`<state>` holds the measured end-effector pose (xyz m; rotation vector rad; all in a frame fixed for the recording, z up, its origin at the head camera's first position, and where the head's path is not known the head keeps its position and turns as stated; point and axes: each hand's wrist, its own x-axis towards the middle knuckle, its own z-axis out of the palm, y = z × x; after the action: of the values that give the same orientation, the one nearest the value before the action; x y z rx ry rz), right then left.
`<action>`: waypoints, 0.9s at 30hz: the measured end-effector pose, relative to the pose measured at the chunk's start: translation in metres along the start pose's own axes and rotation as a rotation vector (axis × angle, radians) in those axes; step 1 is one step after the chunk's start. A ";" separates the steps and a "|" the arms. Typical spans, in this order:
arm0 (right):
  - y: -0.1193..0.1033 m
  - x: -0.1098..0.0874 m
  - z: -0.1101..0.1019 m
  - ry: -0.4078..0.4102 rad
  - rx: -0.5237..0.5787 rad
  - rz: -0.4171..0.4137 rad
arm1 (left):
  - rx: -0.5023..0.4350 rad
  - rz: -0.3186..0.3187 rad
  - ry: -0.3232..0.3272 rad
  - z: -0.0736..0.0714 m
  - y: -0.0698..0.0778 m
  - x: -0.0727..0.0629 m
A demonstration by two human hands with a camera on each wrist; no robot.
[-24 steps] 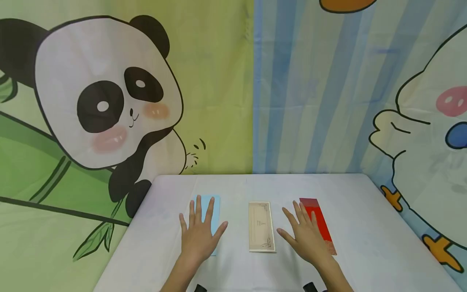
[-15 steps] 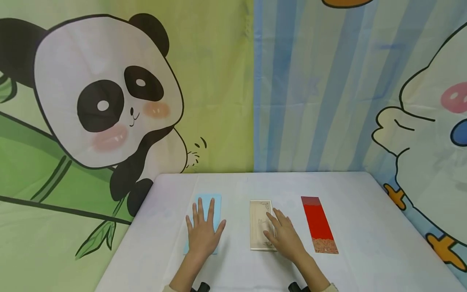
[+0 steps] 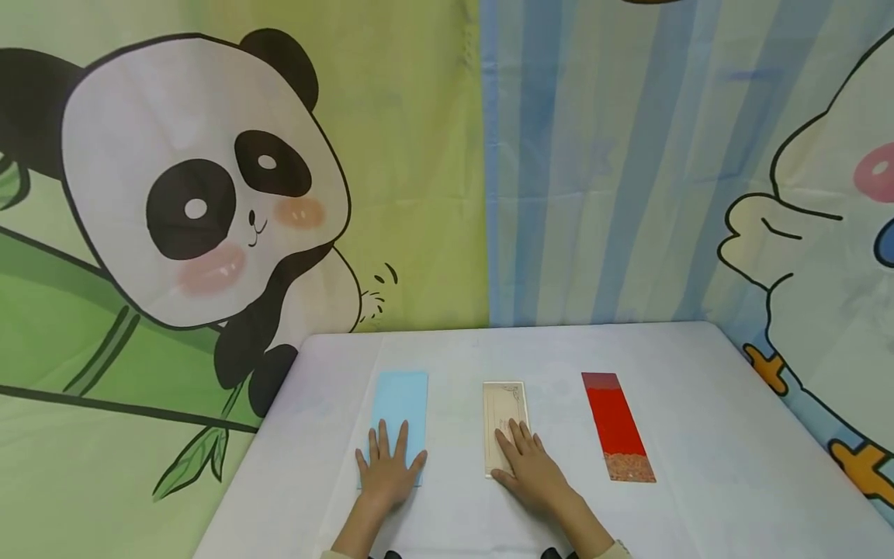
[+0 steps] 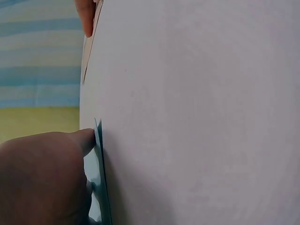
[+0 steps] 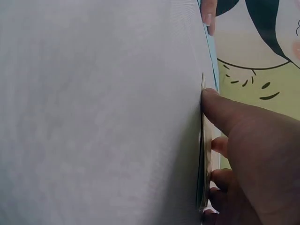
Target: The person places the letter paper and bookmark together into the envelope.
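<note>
On the white table lie a light blue folded paper (image 3: 401, 396), a cream paper folder (image 3: 504, 400) with a printed ornamental border, and a red paper strip (image 3: 615, 419) with a speckled gold lower end. My left hand (image 3: 388, 475) rests spread on the near part of the blue paper; in the left wrist view its thumb touches the paper's near edge. My right hand (image 3: 534, 472) lies on the lower half of the cream folder, fingers extended. The right wrist view shows the thumb on the folder's edge, which looks layered. Neither hand touches the red strip.
The white table (image 3: 447, 357) reaches back to a fabric backdrop with a large panda (image 3: 209, 178) at left and blue stripes in the middle. A white cartoon figure (image 3: 824, 310) is printed on the cloth at right.
My right hand has moved left from the red strip and come down on the cream folder. The left hand has drawn back toward the near end of the blue paper.
</note>
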<state>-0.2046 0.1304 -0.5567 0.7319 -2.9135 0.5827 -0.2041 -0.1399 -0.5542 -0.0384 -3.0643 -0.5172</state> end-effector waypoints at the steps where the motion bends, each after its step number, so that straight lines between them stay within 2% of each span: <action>1: 0.001 0.000 0.000 0.002 -0.001 -0.007 | 0.003 0.003 -0.005 0.000 0.000 0.000; 10: 0.004 0.003 0.000 0.003 -0.001 -0.010 | 0.048 0.055 -0.018 0.000 -0.006 0.003; 17: 0.007 0.002 -0.003 -0.017 0.047 0.015 | 0.057 0.118 -0.038 -0.006 -0.019 0.001; 23: 0.011 0.002 -0.007 -0.008 0.132 0.063 | 0.033 0.198 -0.033 -0.005 -0.034 0.002; 27: 0.014 0.003 -0.012 -0.045 0.195 0.060 | -0.028 0.261 -0.047 -0.007 -0.044 0.003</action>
<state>-0.2140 0.1455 -0.5498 0.6875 -2.9577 0.8775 -0.2086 -0.1841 -0.5622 -0.4497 -3.0295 -0.5475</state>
